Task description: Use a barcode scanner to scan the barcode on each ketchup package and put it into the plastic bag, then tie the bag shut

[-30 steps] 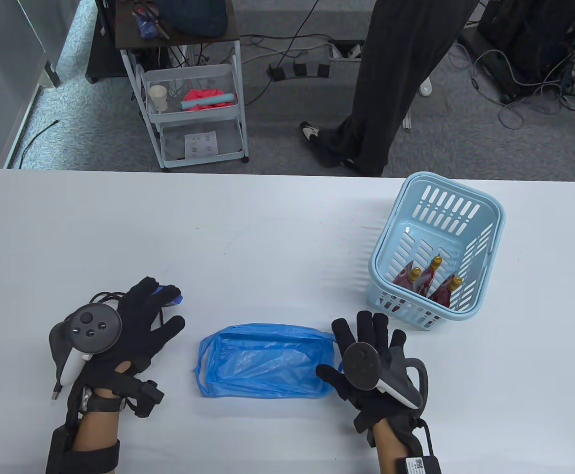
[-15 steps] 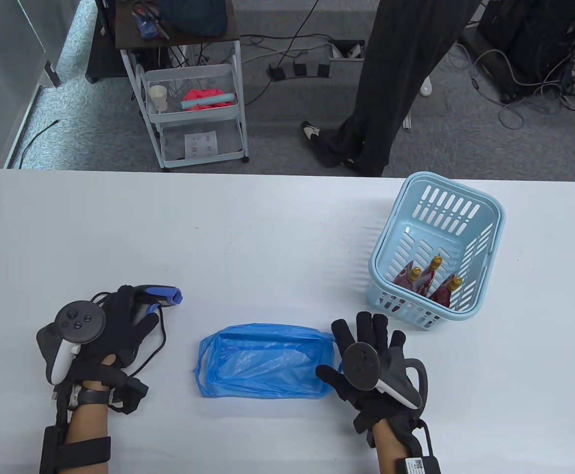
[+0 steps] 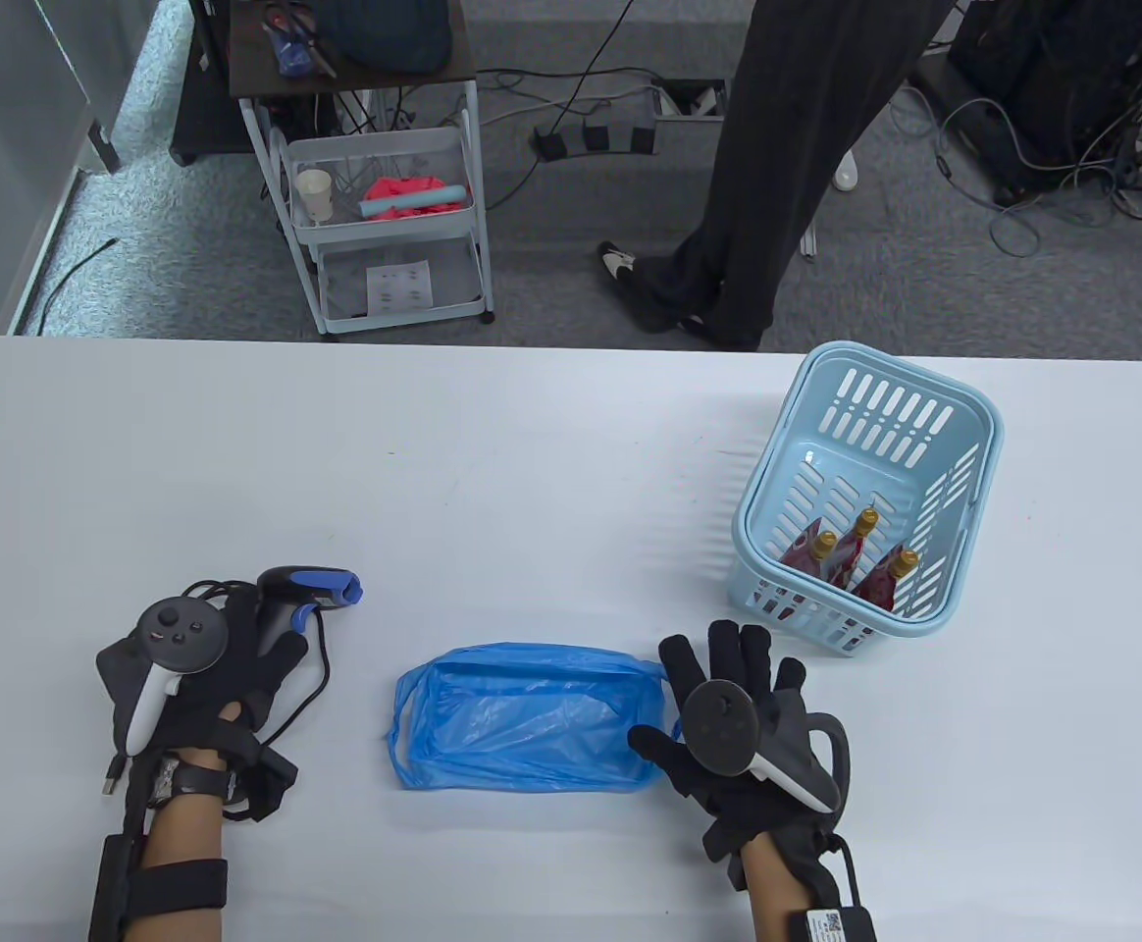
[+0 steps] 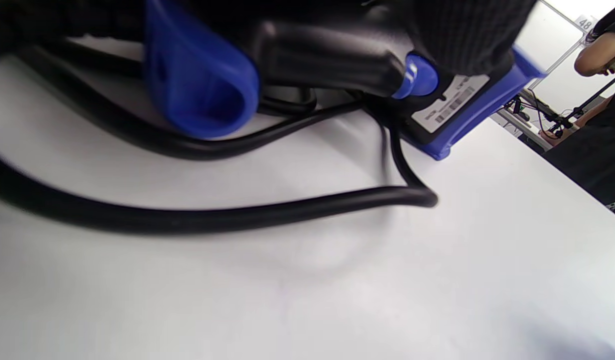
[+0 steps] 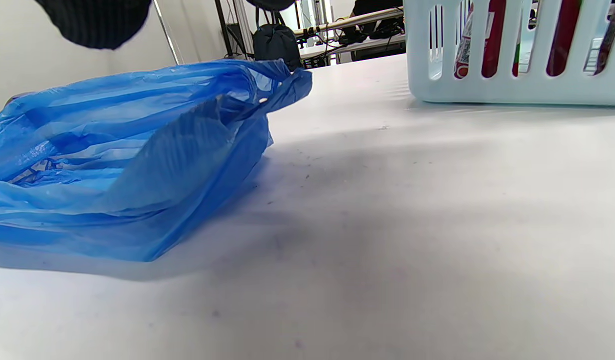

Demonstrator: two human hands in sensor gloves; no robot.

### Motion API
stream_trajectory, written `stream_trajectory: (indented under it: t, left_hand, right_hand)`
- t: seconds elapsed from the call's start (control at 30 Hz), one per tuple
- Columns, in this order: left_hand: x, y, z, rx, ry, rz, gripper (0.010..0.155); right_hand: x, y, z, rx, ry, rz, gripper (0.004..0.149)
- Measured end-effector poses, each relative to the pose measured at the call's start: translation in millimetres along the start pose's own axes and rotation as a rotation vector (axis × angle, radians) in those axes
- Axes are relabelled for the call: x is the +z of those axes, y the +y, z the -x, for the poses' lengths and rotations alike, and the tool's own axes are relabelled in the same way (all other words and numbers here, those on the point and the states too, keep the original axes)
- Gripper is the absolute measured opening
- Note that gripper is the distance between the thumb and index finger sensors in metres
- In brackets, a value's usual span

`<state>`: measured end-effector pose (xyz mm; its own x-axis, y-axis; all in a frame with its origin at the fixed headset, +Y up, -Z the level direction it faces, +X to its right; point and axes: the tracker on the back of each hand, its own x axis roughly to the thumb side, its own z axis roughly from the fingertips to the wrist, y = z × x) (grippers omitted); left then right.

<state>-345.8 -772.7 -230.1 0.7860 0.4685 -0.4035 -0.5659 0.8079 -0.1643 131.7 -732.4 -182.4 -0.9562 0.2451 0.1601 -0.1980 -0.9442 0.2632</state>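
My left hand (image 3: pixel 255 648) grips the handle of the black and blue barcode scanner (image 3: pixel 308 587) at the table's front left. The scanner's head points right. In the left wrist view the scanner (image 4: pixel 337 55) fills the top under my glove, and its black cable (image 4: pixel 237 210) loops on the table. My right hand (image 3: pixel 728 667) lies flat with spread fingers beside the right end of the blue plastic bag (image 3: pixel 522 716), which lies crumpled with its mouth open (image 5: pixel 127 155). Three red ketchup packages (image 3: pixel 851 554) with gold caps stand in the light blue basket (image 3: pixel 983 417).
The basket (image 5: pixel 512 90) stands at the right of the white table (image 3: pixel 493 461), just beyond my right hand. A person in dark trousers (image 3: pixel 777 167) stands past the far edge. A white trolley (image 3: pixel 380 216) is on the floor behind.
My left hand, spread over the scanner a second ago, has curled round its handle and drawn back a little. The scanner's head now shows. The right hand and bag have not moved.
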Motion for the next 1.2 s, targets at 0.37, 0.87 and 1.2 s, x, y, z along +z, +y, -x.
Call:
stream_trajectory:
  t: [0.37,0.87,1.2]
  left_hand:
    - [-5,-5,-7,-0.134,0.014,-0.056,0.081]
    - [-2,-1,-17,-0.118,-0.056,-0.075,0.085]
    - [-2,-5,-29,-0.1,-0.105,-0.017,0.078]
  right_hand:
    - [-1,1,2,-0.005,0.005,-0.009,0.088]
    - [-1,2,2,0.001,0.003,-0.032,0.088]
    - [-2,3,0,0.005,0.002,-0.04,0.088]
